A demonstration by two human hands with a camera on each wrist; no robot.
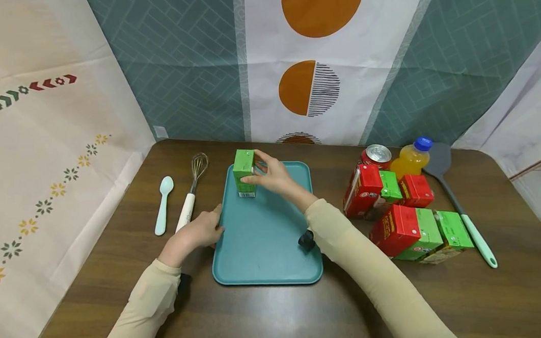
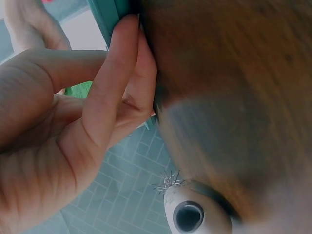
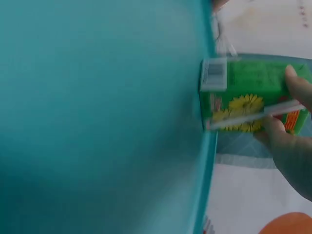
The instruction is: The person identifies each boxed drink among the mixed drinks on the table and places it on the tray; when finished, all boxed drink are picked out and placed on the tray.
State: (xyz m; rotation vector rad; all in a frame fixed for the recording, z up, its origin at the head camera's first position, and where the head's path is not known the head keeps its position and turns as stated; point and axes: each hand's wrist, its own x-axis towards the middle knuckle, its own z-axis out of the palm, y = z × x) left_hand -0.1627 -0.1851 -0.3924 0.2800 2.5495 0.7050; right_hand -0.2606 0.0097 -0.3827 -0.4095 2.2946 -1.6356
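A green drink carton (image 1: 244, 173) with a straw on its side stands upright at the far left corner of the teal tray (image 1: 265, 240). My right hand (image 1: 273, 176) grips it near the top, thumb on one side and fingers on the other; in the right wrist view, yellow flowers show on the carton (image 3: 243, 92). At the tray's left edge, my left hand (image 1: 200, 230) pinches the rim. The left wrist view has those fingers (image 2: 122, 63) right at the rim, with part of the hold hidden behind them.
Left of the tray lie a whisk (image 1: 187, 206) and a pale spoon (image 1: 161, 213). To the right stand several red and green cartons (image 1: 397, 228), a red can (image 1: 376, 156) and an orange juice bottle (image 1: 410, 159). A spatula (image 1: 476, 235) lies beyond them.
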